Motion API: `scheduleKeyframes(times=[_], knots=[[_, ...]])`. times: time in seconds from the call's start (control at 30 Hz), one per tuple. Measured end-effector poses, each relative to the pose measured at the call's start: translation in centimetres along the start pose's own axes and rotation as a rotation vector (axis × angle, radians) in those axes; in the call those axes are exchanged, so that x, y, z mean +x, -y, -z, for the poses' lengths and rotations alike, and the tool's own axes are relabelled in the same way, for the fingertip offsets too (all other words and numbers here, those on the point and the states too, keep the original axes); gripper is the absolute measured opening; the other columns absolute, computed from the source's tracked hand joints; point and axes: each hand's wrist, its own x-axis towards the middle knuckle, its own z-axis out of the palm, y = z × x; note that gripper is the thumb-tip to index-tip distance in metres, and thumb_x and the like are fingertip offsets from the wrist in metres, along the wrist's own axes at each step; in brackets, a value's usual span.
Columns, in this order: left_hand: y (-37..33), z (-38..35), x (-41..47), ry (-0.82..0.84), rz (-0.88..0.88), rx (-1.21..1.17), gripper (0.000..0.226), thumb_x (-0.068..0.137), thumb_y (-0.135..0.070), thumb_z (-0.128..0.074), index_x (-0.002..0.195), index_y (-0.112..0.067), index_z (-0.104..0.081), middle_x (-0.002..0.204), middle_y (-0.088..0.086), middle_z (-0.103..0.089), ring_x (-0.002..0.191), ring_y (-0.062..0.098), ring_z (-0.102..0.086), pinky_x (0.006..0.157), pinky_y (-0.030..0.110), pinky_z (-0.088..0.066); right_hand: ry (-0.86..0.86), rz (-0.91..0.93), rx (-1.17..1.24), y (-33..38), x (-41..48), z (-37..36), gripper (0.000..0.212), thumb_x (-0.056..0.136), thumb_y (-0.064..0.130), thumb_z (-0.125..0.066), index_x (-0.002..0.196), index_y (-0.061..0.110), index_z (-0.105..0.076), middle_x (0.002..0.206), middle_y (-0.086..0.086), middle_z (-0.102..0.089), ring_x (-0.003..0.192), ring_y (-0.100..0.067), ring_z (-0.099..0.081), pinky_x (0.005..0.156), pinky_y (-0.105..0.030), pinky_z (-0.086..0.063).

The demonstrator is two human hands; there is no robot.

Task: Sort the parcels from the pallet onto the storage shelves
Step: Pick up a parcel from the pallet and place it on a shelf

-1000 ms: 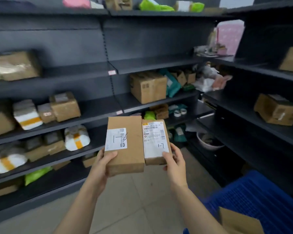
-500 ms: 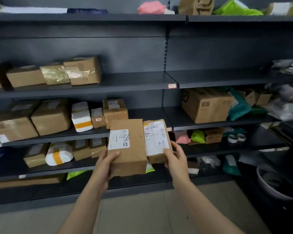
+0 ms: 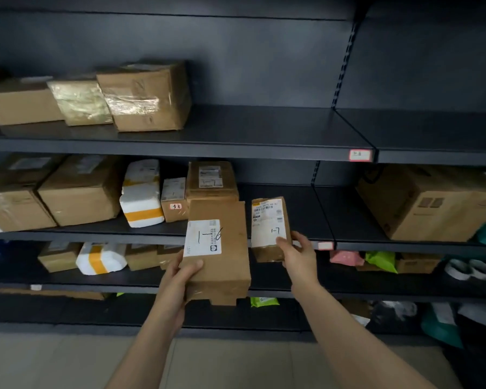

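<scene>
Two hands held apart before dark shelves (image 3: 236, 147). The left hand (image 3: 180, 273) grips a large box (image 3: 222, 265); the right hand (image 3: 299, 255) holds a small box (image 3: 267, 217) at the middle shelf's edge.

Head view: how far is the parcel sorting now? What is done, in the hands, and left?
Done: many parcels sit on the shelves, such as the shelved box marked 1-7. In hand: the left hand grips the large box marked 1-6; the right hand holds the small box marked 1-7 at the middle shelf. Left: both need placing; the pallet is out of view, so the rest is unknown.
</scene>
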Motion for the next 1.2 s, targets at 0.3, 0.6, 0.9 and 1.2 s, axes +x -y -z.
scheduleKeyframes(times=[0.3, 0.6, 0.9, 1.2], knots=[[-0.7, -0.5, 9.5, 0.033, -0.041, -0.006, 0.086, 0.051, -0.044, -0.078, 0.133, -0.03, -0.054, 0.121, -0.002, -0.067, 0.116, 0.023, -0.058, 0.094, 0.04, -0.046, -0.012, -0.038, -0.082, -1.0, 12.1, -5.6, 0.038, 0.093, 0.019, -0.063, 0.129, 0.016, -0.054, 0.116, -0.003, -0.062, 0.105, -0.02, -0.059, 0.094, -0.035, -0.048], [0.3, -2.5, 11.9, -0.003, -0.093, -0.016, 0.083, 0.056, -0.041, -0.076, 0.135, -0.029, -0.052, 0.124, -0.002, -0.066, 0.118, 0.022, -0.059, 0.099, 0.044, -0.046, 0.047, -0.127, -0.135, -2.9, 19.2, -7.2, 0.032, 0.095, 0.02, -0.061, 0.126, 0.018, -0.054, 0.098, 0.006, -0.057, 0.103, -0.02, -0.059, 0.098, -0.039, -0.049], [2.1, -4.0, 11.5, -0.078, -0.126, -0.008, 0.079, 0.06, -0.04, -0.073, 0.135, -0.025, -0.052, 0.126, 0.002, -0.064, 0.118, 0.025, -0.058, 0.091, 0.04, -0.047, 0.108, -0.087, -0.305, -5.0, 21.7, -7.3, 0.042, 0.097, 0.027, -0.06, 0.133, 0.009, -0.05, 0.117, -0.003, -0.056, 0.102, -0.016, -0.051, 0.085, -0.028, -0.04], [3.2, -4.1, 9.9, -0.159, -0.136, -0.016, 0.074, 0.06, -0.041, -0.07, 0.13, -0.028, -0.056, 0.122, -0.001, -0.065, 0.113, 0.022, -0.061, 0.082, 0.031, -0.047, 0.124, 0.027, -0.624, -5.6, 23.4, -7.1, 0.053, 0.094, 0.042, -0.059, 0.134, 0.009, -0.049, 0.128, -0.014, -0.057, 0.112, -0.031, -0.057, 0.082, -0.034, -0.047]])
